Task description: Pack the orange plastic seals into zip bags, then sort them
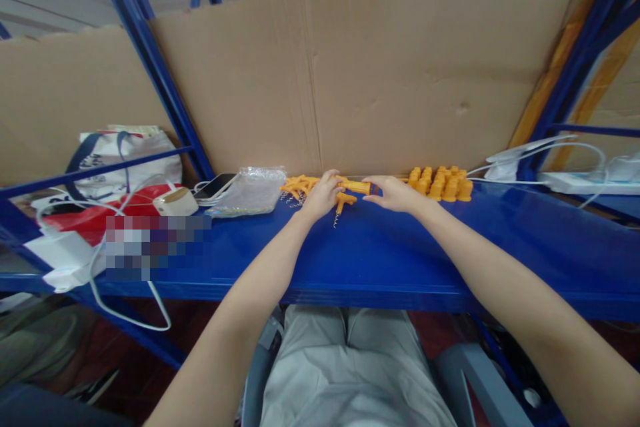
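Observation:
Between my hands, an orange cylindrical piece lies roughly level, with a dark end toward the right. My left hand is closed around its left end, the fingertips partly hidden. At the dark end, the thumb and fingers of my right hand pinch from either side. Just below sits an orange corkscrew with a T-shaped handle, its metal spiral pointing toward me. Beside and behind my left hand is a pile of similar orange corkscrews, partly covered by the hand.
Several orange caps stand in rows right of my right hand on the blue shelf. Leftward are a clear plastic bag, a phone, chargers with white cables and a cloth bag. A cardboard panel closes the back.

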Available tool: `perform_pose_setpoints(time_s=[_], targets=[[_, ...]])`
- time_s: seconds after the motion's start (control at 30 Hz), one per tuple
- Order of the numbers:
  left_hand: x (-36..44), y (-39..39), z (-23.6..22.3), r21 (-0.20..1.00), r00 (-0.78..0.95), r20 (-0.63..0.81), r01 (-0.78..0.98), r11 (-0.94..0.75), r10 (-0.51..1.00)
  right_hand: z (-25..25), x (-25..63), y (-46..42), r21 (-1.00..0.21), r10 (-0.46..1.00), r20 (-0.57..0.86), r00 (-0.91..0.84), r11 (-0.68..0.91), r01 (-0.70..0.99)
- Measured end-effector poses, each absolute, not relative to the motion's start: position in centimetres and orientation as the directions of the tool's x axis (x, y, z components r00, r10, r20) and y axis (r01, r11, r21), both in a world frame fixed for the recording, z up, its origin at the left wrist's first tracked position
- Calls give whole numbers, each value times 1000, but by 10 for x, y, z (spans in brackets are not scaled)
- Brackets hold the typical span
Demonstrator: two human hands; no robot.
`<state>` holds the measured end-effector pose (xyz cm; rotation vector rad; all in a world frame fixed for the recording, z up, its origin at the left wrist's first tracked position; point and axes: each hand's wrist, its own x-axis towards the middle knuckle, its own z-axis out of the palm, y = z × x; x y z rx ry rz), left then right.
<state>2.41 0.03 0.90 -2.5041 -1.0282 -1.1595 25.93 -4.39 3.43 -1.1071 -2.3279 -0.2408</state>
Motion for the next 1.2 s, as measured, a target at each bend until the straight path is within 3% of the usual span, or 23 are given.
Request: perform_pose_setpoints(time_s=[0.1,0.27,0.4,0.63,0.87,1.2], targets=[[22,-2,10,129,376,797,659,-741,472,41,263,-50,-15,755,515,-406,482,876],[23,-2,8,108,415,775,656,-747,476,46,284,-49,-35,870,492,-37,62,997],[25,0,4,100,459,741,647,-756,490,39,296,-43,-36,900,425,95,-88,995],[26,2,3,106,494,687,657,-747,532,27,289,-38,82,965,258,45,-69,994],[27,0,5,121,543,604,661,-741,583,17,286,-34,19,947,309,88,-98,995],[24,2,6,91,602,544,650,-754,584,10,283,-30,44,947,320,29,-45,998]])
